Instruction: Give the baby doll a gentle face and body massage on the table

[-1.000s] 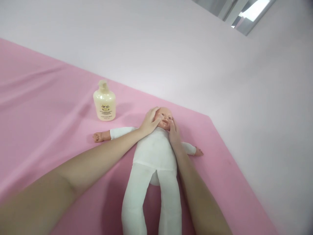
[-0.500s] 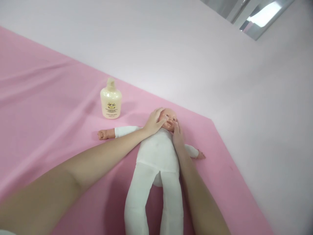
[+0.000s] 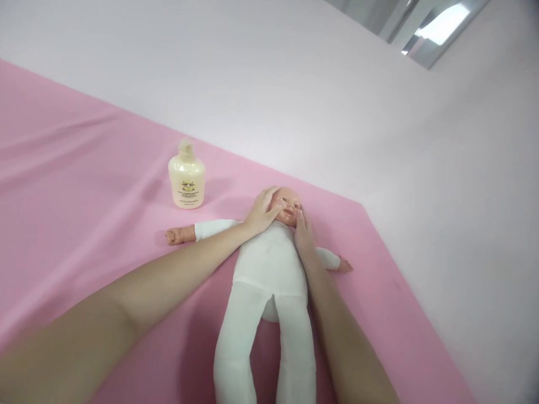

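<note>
A baby doll (image 3: 269,258) in a white cloth suit lies on its back, with its head at the far end and its arms spread out. My left hand (image 3: 261,212) rests on the left side of the doll's head, open, its fingers along the side and its thumb on the cheek. On the other side of the head lies my right hand (image 3: 304,229), also open, with the thumb at the cheek near the mouth. The fingers of my right hand are partly hidden behind the doll's face. Both forearms reach in alongside the doll's body.
A cream pump bottle (image 3: 187,182) with a printed label stands upright beyond the doll's outstretched left-side arm. Beneath everything is a pink cloth (image 3: 84,185) with creases on the left. White surface (image 3: 252,73) extends past the cloth, and a shiny metallic structure (image 3: 404,28) is at the upper right.
The view has shifted slightly, so the bottle appears a little lower and further left. Both hands keep to the sides of the doll's head, with hardly any visible movement.
</note>
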A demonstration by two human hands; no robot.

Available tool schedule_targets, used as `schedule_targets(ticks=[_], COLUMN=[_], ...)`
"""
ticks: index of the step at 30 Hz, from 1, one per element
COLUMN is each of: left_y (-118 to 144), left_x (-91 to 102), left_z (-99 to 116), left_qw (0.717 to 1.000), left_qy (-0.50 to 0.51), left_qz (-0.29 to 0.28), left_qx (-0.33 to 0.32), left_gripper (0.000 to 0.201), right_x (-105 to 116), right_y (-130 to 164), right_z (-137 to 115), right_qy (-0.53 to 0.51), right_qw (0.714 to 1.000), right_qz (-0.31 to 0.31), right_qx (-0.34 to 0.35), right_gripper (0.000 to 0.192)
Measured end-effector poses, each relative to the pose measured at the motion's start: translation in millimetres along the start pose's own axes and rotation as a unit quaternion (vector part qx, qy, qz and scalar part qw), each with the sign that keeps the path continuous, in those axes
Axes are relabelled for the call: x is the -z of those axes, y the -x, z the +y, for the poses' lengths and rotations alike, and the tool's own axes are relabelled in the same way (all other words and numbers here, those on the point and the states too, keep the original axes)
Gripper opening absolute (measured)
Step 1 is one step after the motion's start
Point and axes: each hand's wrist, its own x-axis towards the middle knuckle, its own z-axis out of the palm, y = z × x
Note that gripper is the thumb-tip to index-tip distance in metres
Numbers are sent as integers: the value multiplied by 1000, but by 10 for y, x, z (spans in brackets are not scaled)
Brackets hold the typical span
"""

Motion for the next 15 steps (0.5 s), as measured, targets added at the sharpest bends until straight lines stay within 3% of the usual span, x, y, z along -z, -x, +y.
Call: schedule_targets(ticks=[15], left_y=[8], left_x=[85], left_z=[-3], left_qw=[1000], left_qy=[-10], left_qz=[2], left_qx=[7], left_gripper=[54], right_x=[-79], right_y=[-29], right_z=[40], right_qy=[-28], right_qw=[999], right_qz=[-8], right_qx=[24], right_gripper=[66])
